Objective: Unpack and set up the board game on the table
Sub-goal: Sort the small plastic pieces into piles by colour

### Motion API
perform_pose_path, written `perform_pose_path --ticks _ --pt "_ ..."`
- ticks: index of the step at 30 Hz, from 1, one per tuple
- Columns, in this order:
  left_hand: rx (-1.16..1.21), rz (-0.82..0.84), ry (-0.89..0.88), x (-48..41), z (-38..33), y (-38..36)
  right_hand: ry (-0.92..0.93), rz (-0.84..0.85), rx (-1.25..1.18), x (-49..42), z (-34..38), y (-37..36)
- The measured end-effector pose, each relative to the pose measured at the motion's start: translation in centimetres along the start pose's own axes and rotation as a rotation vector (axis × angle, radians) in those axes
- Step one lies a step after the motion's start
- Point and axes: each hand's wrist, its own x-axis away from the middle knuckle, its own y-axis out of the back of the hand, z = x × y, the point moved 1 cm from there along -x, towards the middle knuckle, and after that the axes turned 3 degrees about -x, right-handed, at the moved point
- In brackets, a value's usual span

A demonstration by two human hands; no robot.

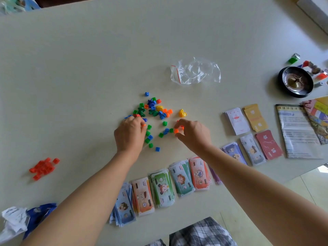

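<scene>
A loose heap of small plastic pieces (152, 110) in green, blue, orange and yellow lies mid-table. My left hand (130, 134) is curled at the heap's left edge, gripping small orange pieces that peek out at its fingertips. My right hand (192, 133) pinches an orange cube (176, 130) at the heap's right side. A yellow figure (182, 113) stands just beyond my right hand. A sorted cluster of red-orange cubes (44, 168) sits apart at the left.
An empty zip bag (195, 71) lies beyond the heap. Play-money stacks (163, 188) line the near edge. Card decks (248, 121), a rule sheet (298, 132) and a black spinner dish (295, 82) fill the right. Crumpled wrapping (21, 221) sits near left.
</scene>
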Motion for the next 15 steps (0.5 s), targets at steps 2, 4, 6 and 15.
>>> perform_pose_path --ticks 2,4,6,15 --pt "0.094 -0.026 0.019 0.0 -0.1 0.0 -0.006 -0.037 -0.012 -0.1 0.0 -0.1" --pt "0.318 -0.023 0.134 -0.1 -0.3 0.2 -0.027 -0.062 -0.157 -0.3 0.2 0.2" --pt "0.659 0.049 0.339 -0.6 -0.9 0.7 -0.105 -0.059 -0.560 -0.4 0.4 1.0" --pt "1.556 0.323 0.678 -1.9 -5.2 0.8 -0.343 0.035 -1.075 0.0 -1.1 3.7"
